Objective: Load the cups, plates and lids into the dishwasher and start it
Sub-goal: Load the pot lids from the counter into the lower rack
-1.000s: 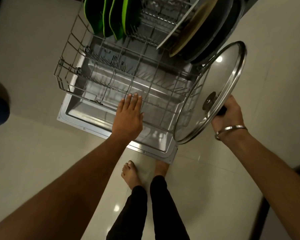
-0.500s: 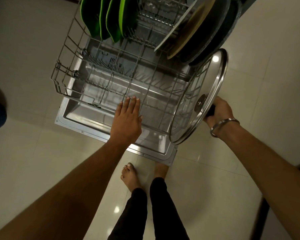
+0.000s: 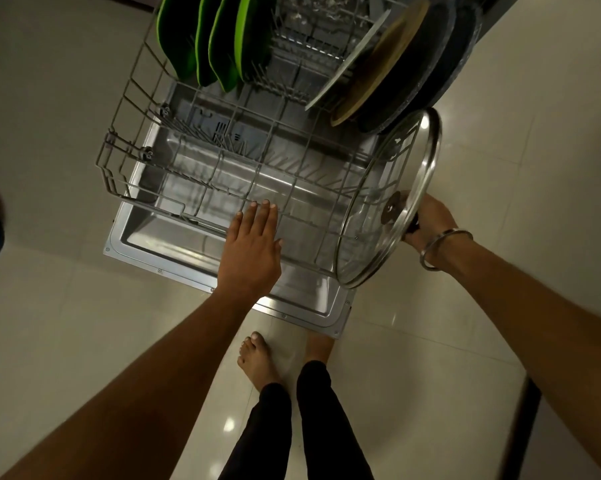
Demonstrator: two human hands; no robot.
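green plates (image 3: 216,46) standing at the back left of the pulled-out wire rack (image 3: 126,161), left hand (image 3: 252,247) flat with straight fingers on the rack's front edge, dark plates (image 3: 413,64) leaning at back right, right hand (image 3: 430,220) gripping the knob of a glass lid (image 3: 389,202), lid tilted at the rack's right side

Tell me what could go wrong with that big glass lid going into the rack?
The right hand holds the glass lid only by its knob, tilted on edge at the rack's right side, so it might slip and fall on the hard tiled floor near the bare feet. The lid is close to the dark pans leaning there, so its steel rim could knock them. The left hand rests flat on the wire rack, which might roll.
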